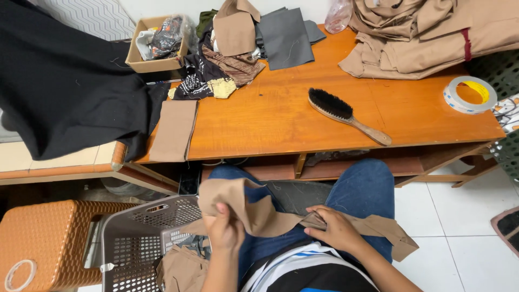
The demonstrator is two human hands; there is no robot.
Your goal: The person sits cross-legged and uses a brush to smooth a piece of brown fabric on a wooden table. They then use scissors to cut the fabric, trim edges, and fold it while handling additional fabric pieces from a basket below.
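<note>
Head view: the left hand (224,230) is closed around one end of a tan fabric strip (259,213), pinching it over the lap, and the right hand (335,230) grips the same strip further along, fingers curled on it. Just left of the left hand stands a grey perforated basket (135,238) with more tan cloth inside. Beyond both hands, on the orange desk (270,116), lies a wooden-handled brush (346,114), with a tape roll (469,94) far to the right.

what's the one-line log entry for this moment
left hand: grips tan cloth | right hand: pinches cloth | over lap, by basket | brush on table
</note>
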